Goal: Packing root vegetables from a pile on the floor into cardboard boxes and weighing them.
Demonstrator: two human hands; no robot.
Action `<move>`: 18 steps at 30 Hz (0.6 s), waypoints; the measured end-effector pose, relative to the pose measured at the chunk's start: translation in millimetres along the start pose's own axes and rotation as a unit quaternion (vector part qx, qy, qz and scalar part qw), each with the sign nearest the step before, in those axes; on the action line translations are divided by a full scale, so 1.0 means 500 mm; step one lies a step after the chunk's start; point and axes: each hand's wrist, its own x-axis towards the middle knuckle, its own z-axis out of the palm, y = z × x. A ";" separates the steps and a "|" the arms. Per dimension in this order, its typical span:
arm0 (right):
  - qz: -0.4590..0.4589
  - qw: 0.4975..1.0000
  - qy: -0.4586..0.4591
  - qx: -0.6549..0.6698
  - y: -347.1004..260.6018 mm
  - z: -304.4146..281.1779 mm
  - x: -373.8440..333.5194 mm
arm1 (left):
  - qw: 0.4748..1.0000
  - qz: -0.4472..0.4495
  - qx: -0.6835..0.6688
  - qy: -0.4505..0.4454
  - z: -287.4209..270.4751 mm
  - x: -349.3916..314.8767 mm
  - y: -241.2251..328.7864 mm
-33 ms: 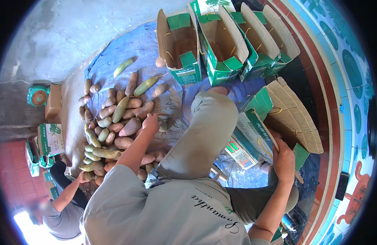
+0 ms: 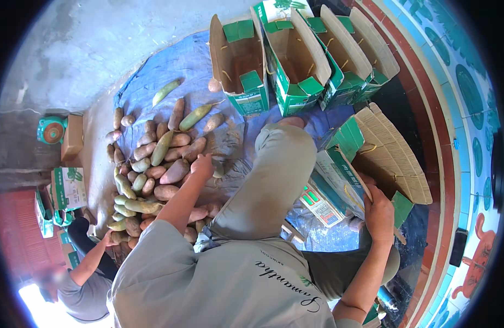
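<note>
My left hand [image 2: 203, 166] reaches down at the right edge of a heap of radish-like roots [image 2: 174, 171], some green, others pinkish-brown. Its fingers are curled against a dull green radish [image 2: 218, 169], which is partly hidden by the hand. My right hand [image 2: 379, 212] is closed over the near edge of a green and white cardboard box [image 2: 346, 176], whose tall woven-patterned flap [image 2: 396, 156] stands up on the far right side. This box is tilted and leans beside a digital scale [image 2: 321, 206] with a lit display. Inside it, beyond my fingers, a reddish root partly shows.
Several open green cardboard boxes [image 2: 246, 94] stand in a row at the back. A blue tarp [image 2: 170, 63] lies under the heap. My bent knee [image 2: 284, 145] rises between heap and box. Another person [image 2: 85, 287] at the lower left touches the heap's edge.
</note>
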 end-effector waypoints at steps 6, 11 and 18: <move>-0.020 1.000 0.003 -0.005 -0.004 0.005 -0.016 | 0.999 0.011 0.030 -0.021 0.018 -0.020 -0.009; -0.037 0.999 -0.003 -0.023 -0.002 0.013 -0.040 | 0.998 -0.041 -0.038 -0.006 0.016 -0.030 -0.044; -0.094 0.974 0.021 -0.206 -0.010 0.051 -0.071 | 0.953 0.040 -0.204 0.220 -0.095 -0.049 -0.065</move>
